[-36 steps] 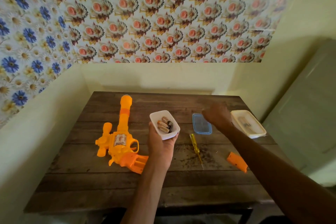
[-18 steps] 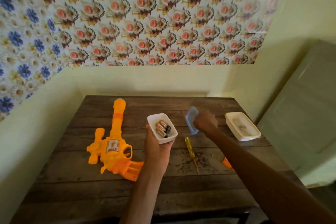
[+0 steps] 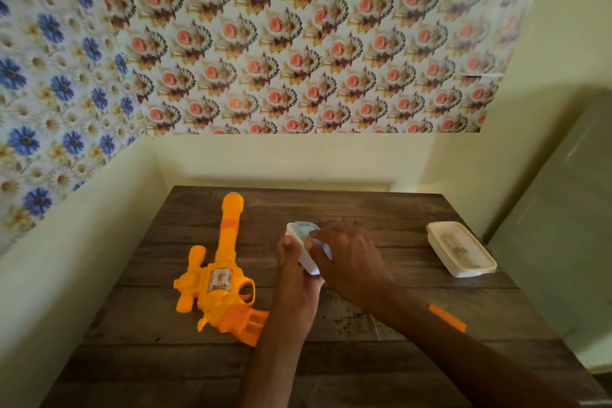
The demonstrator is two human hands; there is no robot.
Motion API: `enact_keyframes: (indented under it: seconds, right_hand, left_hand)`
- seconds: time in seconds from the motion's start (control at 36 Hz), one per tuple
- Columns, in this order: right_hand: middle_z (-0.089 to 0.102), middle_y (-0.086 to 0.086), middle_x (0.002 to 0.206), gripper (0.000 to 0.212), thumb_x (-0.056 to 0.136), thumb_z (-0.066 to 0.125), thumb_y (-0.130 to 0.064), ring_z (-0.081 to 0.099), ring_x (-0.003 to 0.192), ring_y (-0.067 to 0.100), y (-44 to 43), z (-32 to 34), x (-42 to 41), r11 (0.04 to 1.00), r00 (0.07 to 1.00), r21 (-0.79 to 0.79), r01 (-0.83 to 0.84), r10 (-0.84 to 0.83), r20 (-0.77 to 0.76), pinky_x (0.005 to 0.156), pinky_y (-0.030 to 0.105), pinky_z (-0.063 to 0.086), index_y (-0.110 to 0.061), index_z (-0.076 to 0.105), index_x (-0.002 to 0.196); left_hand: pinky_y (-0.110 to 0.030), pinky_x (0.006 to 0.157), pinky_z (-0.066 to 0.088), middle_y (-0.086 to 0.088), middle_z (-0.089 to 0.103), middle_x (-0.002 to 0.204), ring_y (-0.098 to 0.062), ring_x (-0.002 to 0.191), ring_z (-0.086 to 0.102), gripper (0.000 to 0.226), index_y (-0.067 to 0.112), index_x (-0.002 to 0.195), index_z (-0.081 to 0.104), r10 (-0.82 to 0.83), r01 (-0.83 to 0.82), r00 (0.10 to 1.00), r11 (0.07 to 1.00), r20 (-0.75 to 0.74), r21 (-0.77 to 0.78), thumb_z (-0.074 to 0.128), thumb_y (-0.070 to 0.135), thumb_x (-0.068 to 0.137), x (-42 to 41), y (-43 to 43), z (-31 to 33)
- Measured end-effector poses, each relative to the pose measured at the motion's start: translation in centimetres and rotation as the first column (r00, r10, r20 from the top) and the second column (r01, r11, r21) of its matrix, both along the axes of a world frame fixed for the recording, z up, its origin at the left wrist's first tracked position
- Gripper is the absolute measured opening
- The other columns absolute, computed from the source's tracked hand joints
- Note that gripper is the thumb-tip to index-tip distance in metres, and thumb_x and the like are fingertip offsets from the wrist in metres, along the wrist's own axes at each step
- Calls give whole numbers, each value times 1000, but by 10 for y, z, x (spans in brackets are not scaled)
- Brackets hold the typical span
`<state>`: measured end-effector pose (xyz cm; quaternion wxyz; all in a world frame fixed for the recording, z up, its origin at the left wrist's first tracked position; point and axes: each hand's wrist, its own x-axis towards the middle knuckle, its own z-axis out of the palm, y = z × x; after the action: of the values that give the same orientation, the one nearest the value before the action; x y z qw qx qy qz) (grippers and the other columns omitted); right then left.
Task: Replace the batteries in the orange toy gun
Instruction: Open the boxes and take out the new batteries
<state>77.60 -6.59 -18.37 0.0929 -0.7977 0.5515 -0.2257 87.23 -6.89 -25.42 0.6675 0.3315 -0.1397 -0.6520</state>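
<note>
- toy gun (image 3: 218, 285): glossy orange moulded plastic with a long round barrel and a paler orange band partway along it. a stubby scope sits on its side and a small printed sticker on the body.
- it lies flat at about 9 o'clock on the counter (image 3: 165, 341), barrel towards 12. the ribbed grip at its 5 o'clock end is just beside the left wrist.
- left hand (image 3: 296, 278): near the counter's middle, fingers curled round a small white plastic tub (image 3: 308, 263) with rounded corners, held tilted.
- right hand (image 3: 351, 265): reaching in from 4 o'clock, its fingers are bent over a translucent blue lid (image 3: 303, 228) and hold it against the tub's top. motion blur hides how well the lid sits.
- a flat orange plastic strip (image 3: 447, 318) lies at 4 o'clock, apart from the gun.
- a cream rectangular box (image 3: 460, 253) with its lid on sits at 2 o'clock.
- the counter is dark, rough wooden planks with dark specks near the right forearm.
- it stands in a corner of pale yellow walls under floral wallpaper (image 3: 298, 43), with a grey-green panel (image 3: 563, 225) at 3 o'clock.
</note>
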Motion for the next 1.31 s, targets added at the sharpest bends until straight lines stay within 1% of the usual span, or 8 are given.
enact_keyframes:
  seconds: [0.36,0.5,0.61,0.69,0.78,0.89,1.08,1.31]
  right_hand:
    - [68,-5,119,25,95,55,-22,56,88,2,-23,4,-8,987,975,148,-61,28,219,60,7,36,-22,70,116]
    - [71,-7,107,22,89,63,-12,63,87,5,-29,8,-14,970,947,237,-53,-27,320,67,12,49,-24,74,104]
    - [68,8,84,24,92,62,-37,60,64,13,-23,13,-20,852,783,507,126,-399,476,53,28,54,-14,67,86]
    - [58,16,89,41,97,47,-49,56,68,21,-21,16,-25,599,540,793,-108,-635,553,50,27,52,-9,55,103]
    - [56,17,85,50,95,46,-53,54,64,21,-26,11,-30,460,342,849,-262,-778,527,44,23,48,-7,52,114]
    - [57,15,77,55,96,40,-56,51,58,18,-30,4,-31,568,393,815,-113,-728,562,39,19,39,-5,55,109]
    - [67,14,85,55,97,39,-53,65,68,21,-26,-13,-33,914,772,361,182,-361,523,51,27,49,-6,65,92]
    - [65,11,93,35,102,36,-42,65,79,20,-21,-22,-36,916,715,379,134,-354,603,54,25,51,-16,58,95]
  left_hand:
    - [-63,96,44,-19,48,139,-37,122,53,52,28,142,38,-57,55,998,992,-8,-114,54,16,94,0,-2,6]
    - [-56,89,52,-17,53,131,-34,116,59,94,28,139,45,-118,130,991,951,60,-282,90,40,57,4,-5,8]
    - [-55,95,49,-17,47,134,-33,120,55,54,26,136,45,-15,41,996,952,87,-302,68,26,87,3,-3,13]
    - [-44,93,53,-10,50,131,-26,118,57,42,30,133,43,76,10,966,944,249,-330,55,22,94,0,0,15]
    - [-35,87,55,-3,52,131,-16,116,58,64,37,131,44,140,41,869,936,475,-350,70,57,76,-5,1,15]
    - [-24,90,48,3,49,138,-12,123,52,46,36,131,49,85,110,830,944,551,-311,43,55,90,-1,-3,11]
    - [-35,75,55,-12,63,107,-21,94,65,16,16,103,52,51,-16,885,997,463,-77,53,31,96,4,-5,19]
    - [-41,83,56,-12,68,109,-25,100,66,24,14,115,64,5,54,847,994,532,-96,55,25,96,3,2,16]
